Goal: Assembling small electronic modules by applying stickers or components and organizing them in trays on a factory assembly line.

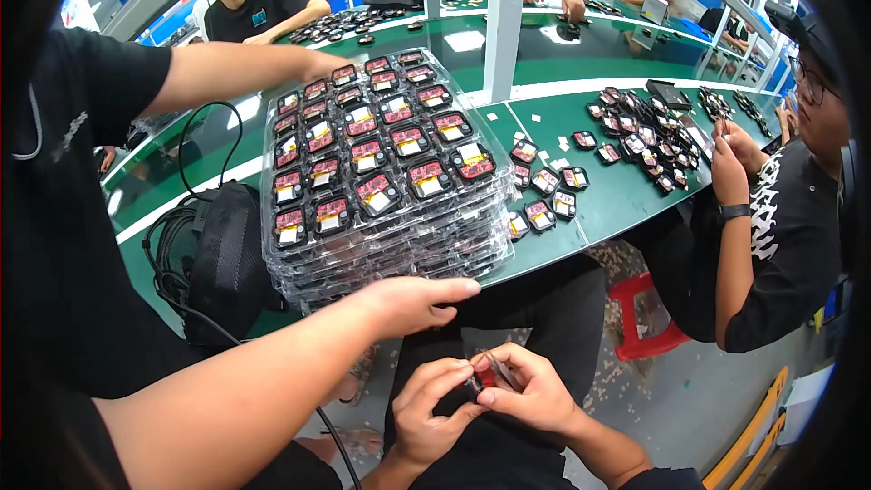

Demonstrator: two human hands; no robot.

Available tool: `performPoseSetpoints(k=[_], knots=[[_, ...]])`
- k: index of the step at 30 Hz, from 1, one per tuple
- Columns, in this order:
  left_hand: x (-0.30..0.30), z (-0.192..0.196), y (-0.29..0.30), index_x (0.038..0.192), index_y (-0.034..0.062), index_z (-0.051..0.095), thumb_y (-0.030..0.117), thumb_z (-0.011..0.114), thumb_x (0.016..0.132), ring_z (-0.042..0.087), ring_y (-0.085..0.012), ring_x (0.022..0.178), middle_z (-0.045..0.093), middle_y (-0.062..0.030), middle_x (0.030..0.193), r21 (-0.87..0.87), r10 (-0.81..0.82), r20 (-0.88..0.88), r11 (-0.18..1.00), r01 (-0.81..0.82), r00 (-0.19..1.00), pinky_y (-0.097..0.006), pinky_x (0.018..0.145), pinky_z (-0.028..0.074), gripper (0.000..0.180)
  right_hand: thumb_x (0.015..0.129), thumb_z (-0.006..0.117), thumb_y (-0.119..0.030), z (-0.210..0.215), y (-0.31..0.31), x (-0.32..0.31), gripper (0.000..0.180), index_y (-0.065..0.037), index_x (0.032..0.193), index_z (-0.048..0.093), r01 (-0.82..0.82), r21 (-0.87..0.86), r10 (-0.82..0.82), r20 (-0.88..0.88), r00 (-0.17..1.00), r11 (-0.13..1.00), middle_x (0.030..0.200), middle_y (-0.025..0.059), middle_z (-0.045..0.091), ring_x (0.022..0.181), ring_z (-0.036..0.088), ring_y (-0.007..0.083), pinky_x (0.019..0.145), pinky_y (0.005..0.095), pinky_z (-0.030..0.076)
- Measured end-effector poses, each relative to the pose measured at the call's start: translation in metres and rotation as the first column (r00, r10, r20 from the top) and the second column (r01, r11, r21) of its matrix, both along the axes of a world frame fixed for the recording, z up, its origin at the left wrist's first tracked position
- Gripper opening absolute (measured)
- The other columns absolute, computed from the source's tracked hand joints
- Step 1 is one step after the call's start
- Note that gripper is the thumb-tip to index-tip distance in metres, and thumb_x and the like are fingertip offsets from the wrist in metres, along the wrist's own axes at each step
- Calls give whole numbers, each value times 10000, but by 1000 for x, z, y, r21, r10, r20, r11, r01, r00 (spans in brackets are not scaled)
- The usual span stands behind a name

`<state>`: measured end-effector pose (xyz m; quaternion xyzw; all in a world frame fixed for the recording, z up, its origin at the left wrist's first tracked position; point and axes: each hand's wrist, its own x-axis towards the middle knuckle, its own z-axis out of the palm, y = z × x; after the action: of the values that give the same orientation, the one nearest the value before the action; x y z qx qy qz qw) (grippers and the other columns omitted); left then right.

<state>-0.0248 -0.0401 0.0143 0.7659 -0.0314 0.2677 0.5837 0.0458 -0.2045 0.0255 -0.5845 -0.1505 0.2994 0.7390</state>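
Observation:
Just above my lap, my left hand (pixel 426 410) pinches a small black-and-red gadget (pixel 475 385) between thumb and fingers. My right hand (pixel 533 392) closes on the same piece from the other side. A thin greyish strip, perhaps tweezers (pixel 498 368), slants up out of the right fingers; its exact kind is unclear. Beyond my hands stands a tall stack of clear plastic trays (pixel 390 249), its top tray filled with black rounded-square gadgets (pixel 365 155) bearing pink and white labels. A co-worker at the left has one hand (pixel 413 304) at the stack's near side, the other arm reaching behind it.
The green workbench (pixel 553 259) carries loose gadgets (pixel 539 215), small white paper bits and a larger heap (pixel 640 136). A black bag (pixel 234 240) with cables lies left of the trays. At right sits another co-worker (pixel 780 218), near a red stool (pixel 646 318). A white post (pixel 504 27) rises behind.

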Motion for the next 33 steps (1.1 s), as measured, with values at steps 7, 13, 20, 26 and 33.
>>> performPoseSetpoints(k=[7, 13, 20, 26, 33], knots=[[3, 3, -9, 1110, 19, 672, 135, 880, 756, 704, -297, 957, 682, -161, 1084, 143, 7, 71, 990, -17, 997, -372, 834, 583, 426, 821, 852, -212, 12, -9, 2, 418, -31, 1121, 624, -60, -80, 59, -6, 998, 995, 757, -90, 499, 632, 344, -7, 543, 201, 274], [4, 3, -12, 1120, 16, 667, 96, 854, 773, 701, -301, 978, 682, -165, 1096, 181, -27, 63, 983, 15, 998, -378, 848, 579, 403, 825, 851, -247, 3, -10, -4, 430, -36, 1119, 617, 0, -85, 7, 78, 997, 996, 729, -89, 446, 621, 333, -1, 533, 211, 258], [5, 0, -16, 1154, 15, 655, 56, 885, 707, 675, -316, 1051, 662, -178, 1167, 157, -21, 16, 987, 18, 1000, -378, 895, 565, 504, 834, 842, -174, -2, -17, -4, 421, -25, 1140, 595, 58, -96, -50, 84, 995, 994, 830, -43, 557, 687, 461, -1, 564, 200, 364], [5, -8, -12, 1208, -3, 612, 188, 924, 698, 649, -313, 1083, 623, -199, 1251, 48, -14, 4, 999, 14, 1000, -365, 872, 573, 628, 807, 812, 21, 2, -32, 28, 440, 17, 1159, 549, 430, 215, -477, 288, 830, 877, 1182, 128, 633, 1044, 596, 104, 830, 225, 515], [6, -15, -11, 1206, -24, 622, 321, 836, 830, 626, -296, 1113, 616, -203, 1238, -31, 3, -55, 1000, -4, 998, -348, 843, 575, 553, 818, 806, -214, 12, -60, 130, 363, -32, 1078, 630, 874, -182, -124, 957, 263, 450, 1050, 119, 693, 819, 704, 329, 679, 418, 569]])
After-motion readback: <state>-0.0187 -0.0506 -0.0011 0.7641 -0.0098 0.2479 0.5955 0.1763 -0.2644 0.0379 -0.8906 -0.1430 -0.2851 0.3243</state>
